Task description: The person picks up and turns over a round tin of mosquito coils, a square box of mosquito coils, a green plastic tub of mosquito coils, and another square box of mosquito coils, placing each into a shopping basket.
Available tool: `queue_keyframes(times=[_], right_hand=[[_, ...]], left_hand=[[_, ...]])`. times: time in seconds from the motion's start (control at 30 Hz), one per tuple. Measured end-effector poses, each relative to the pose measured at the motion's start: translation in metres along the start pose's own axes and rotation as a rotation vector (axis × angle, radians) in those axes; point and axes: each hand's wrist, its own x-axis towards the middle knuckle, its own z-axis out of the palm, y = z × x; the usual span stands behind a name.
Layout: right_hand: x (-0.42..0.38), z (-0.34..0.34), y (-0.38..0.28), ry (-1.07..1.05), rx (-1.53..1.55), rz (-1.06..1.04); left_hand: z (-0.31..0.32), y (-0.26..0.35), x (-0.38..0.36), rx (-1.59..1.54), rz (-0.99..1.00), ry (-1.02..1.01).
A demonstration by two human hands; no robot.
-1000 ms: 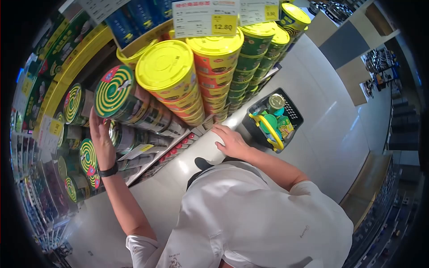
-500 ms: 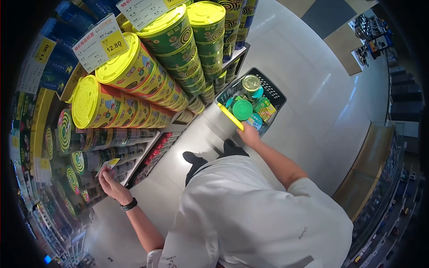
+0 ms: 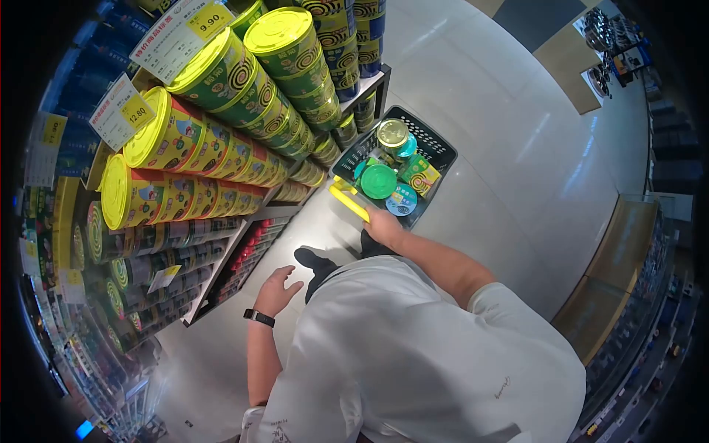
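One hand, the left hand (image 3: pixel 277 292), hung empty, fingers loosely parted, a black watch (image 3: pixel 259 318) on its wrist. The right hand (image 3: pixel 382 226) gripped the yellow handle (image 3: pixel 349 203) at the near edge of the basket (image 3: pixel 452 153). Inside lay a blue lid (image 3: pixel 401 200) by the near corner, a green lid (image 3: pixel 378 181), a box (image 3: pixel 419 175) toward the right edge, and a gold lid (image 3: pixel 392 134) toward the far corner. Tubs (image 3: pixel 199 144) stood stacked along the shelf (image 3: pixel 214 277).
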Motion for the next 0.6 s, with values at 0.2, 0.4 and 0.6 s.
queue_keyframes(times=[0.2, 0.4, 0.6], right_hand=[[-0.021, 0.002, 0.013, -0.064, -0.034, -0.074], [-0.043, -0.001, 0.019, -0.11, -0.113, -0.101], [-0.056, 0.003, 0.019, -0.1, -0.147, -0.125]], left_hand=[[0.015, 0.02, 0.021, 0.104, 0.061, 0.017], [0.029, 0.031, 0.034, 0.143, 0.129, -0.003], [0.048, 0.033, 0.03, 0.162, 0.152, -0.028]])
